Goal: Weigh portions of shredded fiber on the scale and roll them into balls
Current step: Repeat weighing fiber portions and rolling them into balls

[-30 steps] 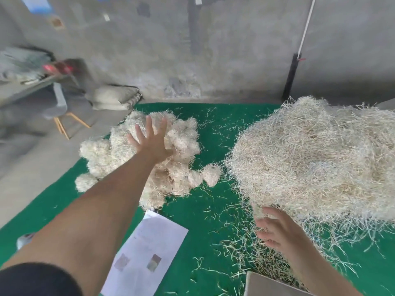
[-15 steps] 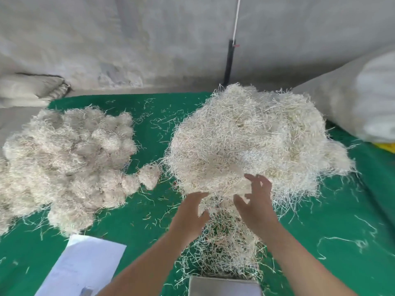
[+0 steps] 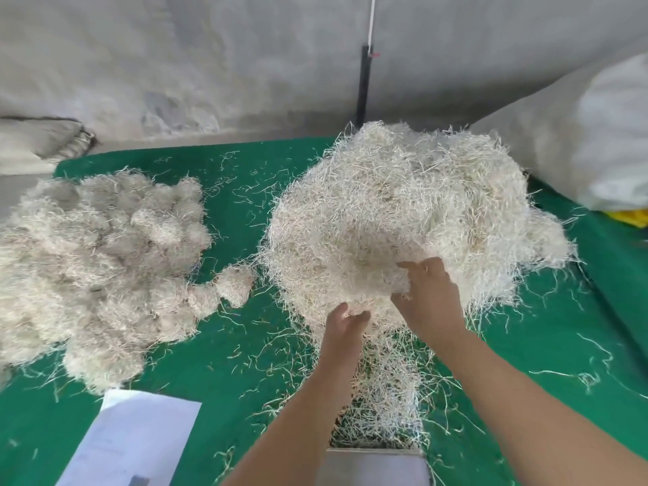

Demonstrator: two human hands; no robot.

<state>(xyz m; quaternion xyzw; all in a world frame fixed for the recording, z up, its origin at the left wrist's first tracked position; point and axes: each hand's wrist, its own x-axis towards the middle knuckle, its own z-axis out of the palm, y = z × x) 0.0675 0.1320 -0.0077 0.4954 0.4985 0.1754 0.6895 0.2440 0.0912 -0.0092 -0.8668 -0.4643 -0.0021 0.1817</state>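
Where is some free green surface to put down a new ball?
Mostly bare green mat lies between the rolled balls, the loose fiber pile and the paper sheet; also right of the pile, toward the sack. Strands crowd the strip before the scale.

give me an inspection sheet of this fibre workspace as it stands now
surface: green cloth-covered table, littered with stray pale strands.
job's things: big loose heap of pale shredded fibre on the right; pile of rolled pale fibre balls on the left; flat grey metal scale platform at the near edge, only partly in view, bare where visible.
clutter: white paper sheet near left; yellow item far right, unidentifiable.
grippers: left hand and right hand both dig curled fingers into the near side of the loose heap.
cables: white cord above a black vertical post on the wall.
surroundings: grey concrete wall; large white sack right; folded grey sacks left.
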